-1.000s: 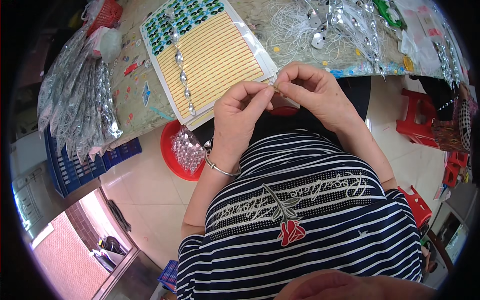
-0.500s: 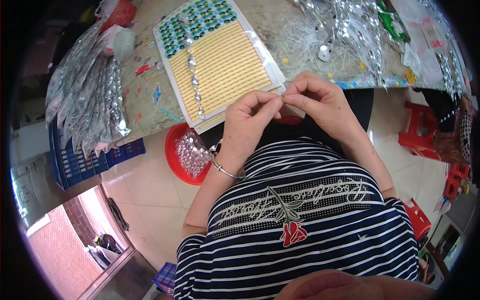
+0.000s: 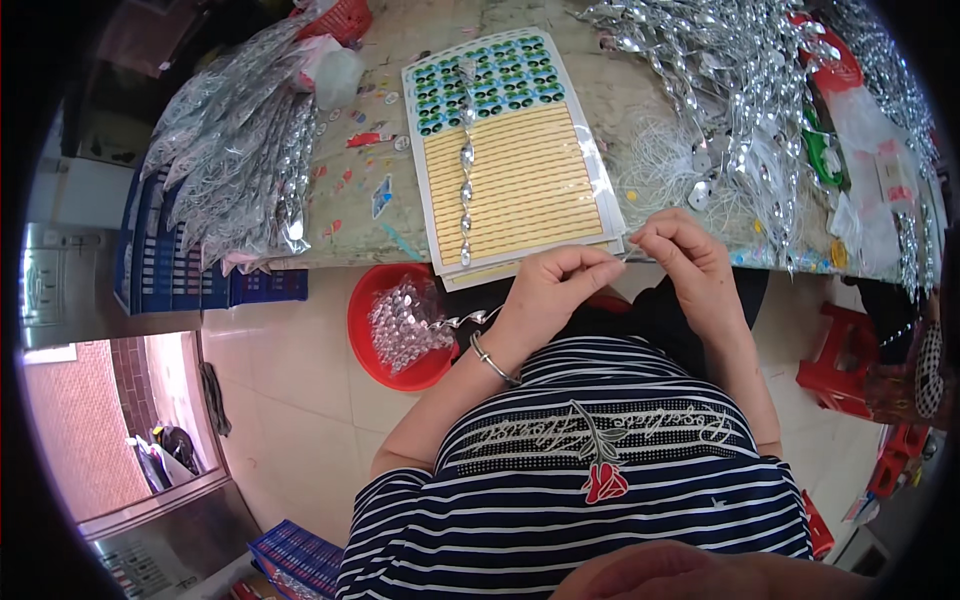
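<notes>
My left hand (image 3: 562, 292) is closed in a pinch at the table's near edge, thumb against the fingers. My right hand (image 3: 692, 262) pinches just to its right, a small gap between the two. A thin pale thread (image 3: 627, 246) seems to run between the fingertips. Out from behind my left wrist comes a twisted silver foil strip (image 3: 462, 321), reaching over a red bucket (image 3: 357, 335) with shiny silver pieces (image 3: 402, 330) inside. Beyond my hands lies a stack of printed sticker sheets (image 3: 530, 190), with another twisted silver strip (image 3: 466, 190) lengthwise on top.
Bundles of silver foil strips (image 3: 235, 150) hang over the table's left edge above blue crates (image 3: 270, 287). More silver strips and white threads (image 3: 665, 160) lie at the right, near a green plastic item (image 3: 822, 150). A red stool (image 3: 838, 355) stands right.
My hands have drawn slightly apart, and a thread shows between them. The silver strip by my left wrist has come into sight. The whole view has shifted, with the table appearing further right.
</notes>
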`<state>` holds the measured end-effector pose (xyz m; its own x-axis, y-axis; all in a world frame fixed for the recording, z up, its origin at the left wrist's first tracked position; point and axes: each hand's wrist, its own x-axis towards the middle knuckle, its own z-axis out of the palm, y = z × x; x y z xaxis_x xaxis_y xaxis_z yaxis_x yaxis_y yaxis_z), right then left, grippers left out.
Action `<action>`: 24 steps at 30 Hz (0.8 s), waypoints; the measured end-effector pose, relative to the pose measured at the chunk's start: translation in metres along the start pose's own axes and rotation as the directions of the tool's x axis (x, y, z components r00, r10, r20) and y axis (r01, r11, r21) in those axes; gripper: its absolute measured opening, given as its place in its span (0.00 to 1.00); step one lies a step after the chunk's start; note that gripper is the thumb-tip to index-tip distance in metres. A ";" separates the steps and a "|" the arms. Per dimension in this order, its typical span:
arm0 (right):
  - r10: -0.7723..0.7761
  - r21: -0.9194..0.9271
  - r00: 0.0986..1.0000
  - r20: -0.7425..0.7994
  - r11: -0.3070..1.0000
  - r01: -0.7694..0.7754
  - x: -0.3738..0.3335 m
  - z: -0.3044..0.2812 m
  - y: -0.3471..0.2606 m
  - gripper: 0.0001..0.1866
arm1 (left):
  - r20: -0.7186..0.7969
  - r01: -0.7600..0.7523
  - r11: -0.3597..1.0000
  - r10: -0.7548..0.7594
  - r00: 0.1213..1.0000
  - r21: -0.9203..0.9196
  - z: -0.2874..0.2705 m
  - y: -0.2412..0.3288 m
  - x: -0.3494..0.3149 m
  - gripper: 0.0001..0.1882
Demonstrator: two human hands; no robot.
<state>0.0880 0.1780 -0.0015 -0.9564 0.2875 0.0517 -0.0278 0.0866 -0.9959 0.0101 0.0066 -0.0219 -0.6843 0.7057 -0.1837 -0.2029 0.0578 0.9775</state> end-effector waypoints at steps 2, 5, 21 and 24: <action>-0.010 0.011 1.000 0.016 1.000 0.009 0.002 0.001 -0.001 0.05 | -0.007 0.008 1.000 -0.008 1.000 -0.005 -0.001 -0.001 0.001 0.09; 0.161 0.195 0.984 0.074 0.965 -0.173 0.001 0.010 0.002 0.05 | 0.014 0.028 0.999 -0.028 1.000 -0.025 -0.002 0.002 0.000 0.09; 0.192 0.464 0.973 -0.128 0.879 -0.112 0.051 -0.067 -0.016 0.07 | 0.213 0.253 0.967 -0.253 0.944 0.025 -0.021 -0.005 -0.011 0.07; 0.188 0.199 0.971 -0.148 0.967 -0.157 0.048 -0.050 -0.021 0.08 | 0.208 0.275 0.960 -0.258 0.943 -0.055 -0.019 -0.003 -0.017 0.07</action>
<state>0.0570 0.2382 0.0259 -0.8907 0.4367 -0.1264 0.0658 -0.1513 -0.9863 0.0089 -0.0187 -0.0236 -0.4475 0.7977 -0.4042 -0.4211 0.2108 0.8822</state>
